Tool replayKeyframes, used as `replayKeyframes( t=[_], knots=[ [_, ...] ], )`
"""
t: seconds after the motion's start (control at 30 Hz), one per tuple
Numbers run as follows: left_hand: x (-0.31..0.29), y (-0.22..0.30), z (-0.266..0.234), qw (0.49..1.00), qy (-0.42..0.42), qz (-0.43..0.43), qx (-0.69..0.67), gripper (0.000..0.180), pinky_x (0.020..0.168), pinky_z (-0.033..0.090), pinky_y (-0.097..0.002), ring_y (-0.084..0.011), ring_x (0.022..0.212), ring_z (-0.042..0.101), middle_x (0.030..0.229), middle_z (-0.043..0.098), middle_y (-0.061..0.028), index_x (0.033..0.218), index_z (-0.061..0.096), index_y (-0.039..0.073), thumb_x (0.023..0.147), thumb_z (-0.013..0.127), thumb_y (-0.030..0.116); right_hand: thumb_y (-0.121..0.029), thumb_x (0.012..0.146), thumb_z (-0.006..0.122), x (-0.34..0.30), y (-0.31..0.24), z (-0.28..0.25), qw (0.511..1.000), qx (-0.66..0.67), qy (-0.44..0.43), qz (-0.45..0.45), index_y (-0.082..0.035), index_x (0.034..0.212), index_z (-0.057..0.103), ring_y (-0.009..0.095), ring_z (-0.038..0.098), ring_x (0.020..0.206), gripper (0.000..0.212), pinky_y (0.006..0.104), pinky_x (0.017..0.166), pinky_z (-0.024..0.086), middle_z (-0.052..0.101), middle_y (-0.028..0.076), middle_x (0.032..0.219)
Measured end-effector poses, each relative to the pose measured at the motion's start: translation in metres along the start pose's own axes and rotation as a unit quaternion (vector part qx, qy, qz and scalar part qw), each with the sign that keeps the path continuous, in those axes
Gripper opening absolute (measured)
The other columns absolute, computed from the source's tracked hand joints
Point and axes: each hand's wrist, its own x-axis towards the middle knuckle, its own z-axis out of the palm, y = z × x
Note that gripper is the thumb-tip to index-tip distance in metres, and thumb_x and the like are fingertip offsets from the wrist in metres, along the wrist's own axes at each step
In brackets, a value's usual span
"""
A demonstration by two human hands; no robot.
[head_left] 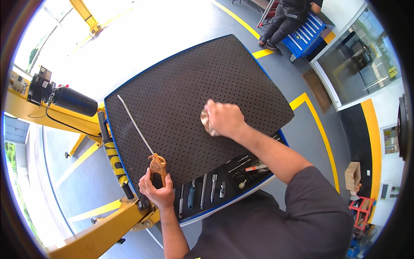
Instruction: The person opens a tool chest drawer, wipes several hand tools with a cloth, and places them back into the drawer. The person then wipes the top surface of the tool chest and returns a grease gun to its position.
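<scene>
My left hand [156,190] is closed round the lower grip of an orange air blow gun [158,163], near the front left of the black perforated mat [185,86]. Its long, thin metal tube [137,125] slants away toward the mat's far left corner and bends slightly near the tip. Over the middle of the mat, my right hand [225,119] is clenched on a crumpled pale cloth [208,121]. Slight motion blur softens that hand, and most of the cloth is hidden in its fingers.
Below the mat, an open drawer holds a blue-handled screwdriver [192,195], a socket adapter [223,189] and several other tools. A yellow lift arm [92,226] runs along the left. Another person [282,23] stands by a blue tool cart [305,38] at the far right.
</scene>
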Motion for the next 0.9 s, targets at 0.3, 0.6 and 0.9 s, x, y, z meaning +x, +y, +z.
replayKeyframes(
  t=[0.3, 0.6, 0.9],
  knots=[
    [0.001, 0.003, 0.003, 1.000, -0.018, 0.002, -0.017, 0.060, 0.105, 0.045, -0.0476, -0.0308, 0.113, 0.060, 0.117, 0.062, -0.0115, 0.133, 0.065, 0.003, 0.077, 0.083, 0.019, -0.032, 0.105, 0.056, 0.069, 0.184, -0.026, 0.972, -0.062, 0.094, 0.208, -0.009, 0.111, 0.061, 0.040, 0.078, 0.089, 0.025, 0.0530, 0.076, 0.061, 0.079, 0.017, 0.097],
    [0.000, 0.001, 0.002, 1.000, -0.014, 0.003, -0.007, 0.060, 0.105, 0.045, -0.0465, -0.0310, 0.113, 0.059, 0.117, 0.062, -0.0120, 0.133, 0.065, 0.003, 0.078, 0.083, 0.019, -0.032, 0.105, 0.054, 0.159, 0.161, -0.014, 0.987, 0.051, -0.008, 0.154, -0.007, 0.120, 0.062, 0.042, 0.075, 0.106, 0.030, 0.0527, 0.094, 0.059, 0.076, 0.027, 0.109],
    [0.005, 0.004, 0.003, 1.000, -0.018, -0.008, -0.020, 0.064, 0.104, 0.043, -0.0458, -0.0300, 0.111, 0.060, 0.114, 0.063, -0.0106, 0.131, 0.066, 0.004, 0.074, 0.086, 0.023, -0.033, 0.104, 0.058, 0.162, 0.125, -0.007, 0.986, 0.004, 0.104, 0.133, -0.008, 0.108, 0.065, 0.039, 0.078, 0.092, 0.026, 0.0522, 0.080, 0.062, 0.078, 0.020, 0.095]
  ],
)
